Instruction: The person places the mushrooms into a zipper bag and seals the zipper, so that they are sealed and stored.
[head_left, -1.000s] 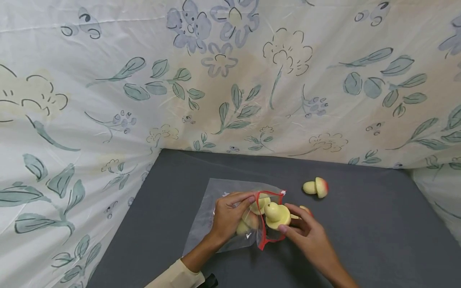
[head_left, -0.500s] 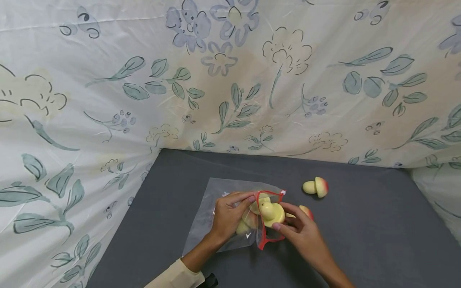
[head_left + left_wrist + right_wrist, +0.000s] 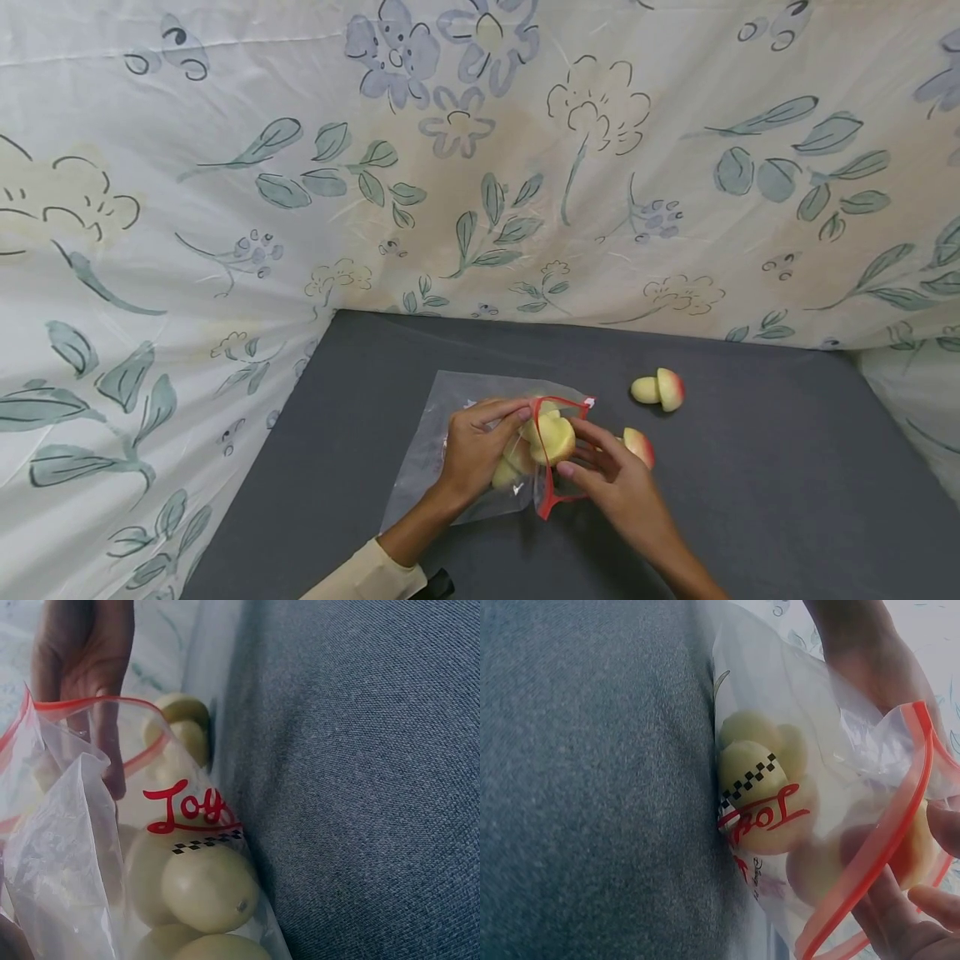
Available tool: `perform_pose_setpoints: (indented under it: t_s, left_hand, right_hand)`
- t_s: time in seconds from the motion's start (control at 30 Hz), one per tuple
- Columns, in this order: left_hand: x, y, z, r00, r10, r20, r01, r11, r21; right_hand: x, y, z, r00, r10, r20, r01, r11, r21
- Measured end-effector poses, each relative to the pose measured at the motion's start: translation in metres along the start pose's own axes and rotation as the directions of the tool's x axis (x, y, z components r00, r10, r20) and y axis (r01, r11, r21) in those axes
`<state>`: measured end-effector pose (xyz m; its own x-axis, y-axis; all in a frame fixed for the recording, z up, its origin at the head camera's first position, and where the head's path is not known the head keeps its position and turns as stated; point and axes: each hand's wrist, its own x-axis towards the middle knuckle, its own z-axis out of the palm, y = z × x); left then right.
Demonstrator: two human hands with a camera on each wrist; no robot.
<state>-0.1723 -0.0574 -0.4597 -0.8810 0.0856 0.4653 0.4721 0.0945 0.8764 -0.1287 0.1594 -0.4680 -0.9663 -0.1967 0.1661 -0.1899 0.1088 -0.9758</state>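
Observation:
My left hand [image 3: 478, 450] pinches the upper rim of a clear zip bag [image 3: 427, 425] with a red closure, whose mouth gapes to the right. Within its mouth is a pale yellow toy mushroom [image 3: 553, 440], and my right hand [image 3: 618, 479] holds it by the cap. Fingers [image 3: 889, 900] of that hand reach past the red strip in the right wrist view, beside the cap's reddish side. Several more mushrooms [image 3: 210, 889] lie inside the bag, behind red lettering in the left wrist view. The left fingertips behind the plastic are partly hidden.
Two toy mushrooms lie outside the bag on the dark grey cloth [image 3: 787, 483]: one mushroom [image 3: 658, 390] farther back, another mushroom [image 3: 637, 447] partly behind my right hand. Floral curtains [image 3: 465, 167] border the table at the back and sides.
My right hand has moved left, carrying the mushroom from just outside the bag's mouth into it. The mushroom has turned. My left hand and the bag stay in place.

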Motion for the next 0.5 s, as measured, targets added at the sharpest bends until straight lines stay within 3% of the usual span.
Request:
perform_pose_setpoints:
  t_s: [0.3,0.5]
  left_hand:
    - [0.0026,0.0018,0.0004,1.000,0.008,-0.018,-0.007,1.000,0.023]
    - [0.0031,0.0039,0.0008,1.000,0.013,-0.016,-0.012,1.000,0.028]
  right_hand:
    - [-0.0021,-0.0034,0.0034,0.998,0.036,-0.044,-0.037,0.999,-0.034]
    - [-0.0019,-0.0071,0.0049,1.000,0.021,-0.018,-0.021,1.000,-0.008]
